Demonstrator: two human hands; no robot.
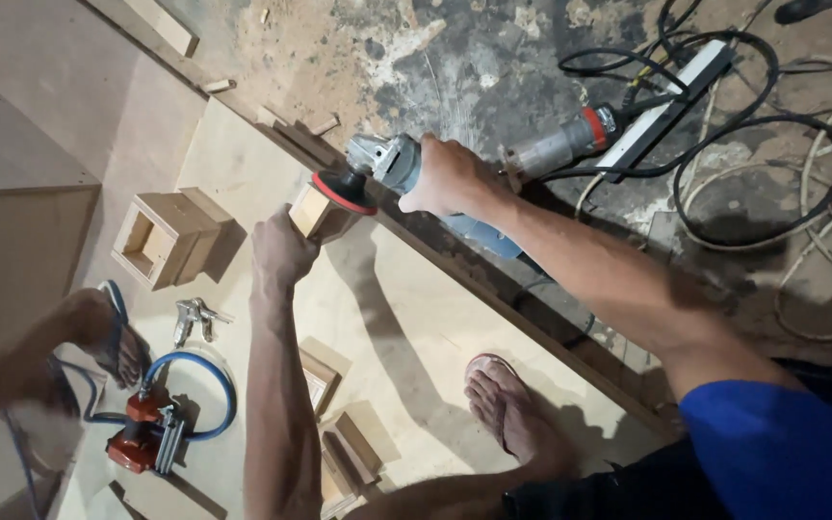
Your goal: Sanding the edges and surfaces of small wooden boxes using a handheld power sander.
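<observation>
Left hand was closed around a small wooden block, held above the pale plywood sheet on the floor; right hand gripped the grey angle grinder, its red-backed disc touching the block's upper face. Also present: an open wooden box, a red pneumatic nailer with blue hose, a white power strip among black cables, and a sandalled foot on the sheet.
</observation>
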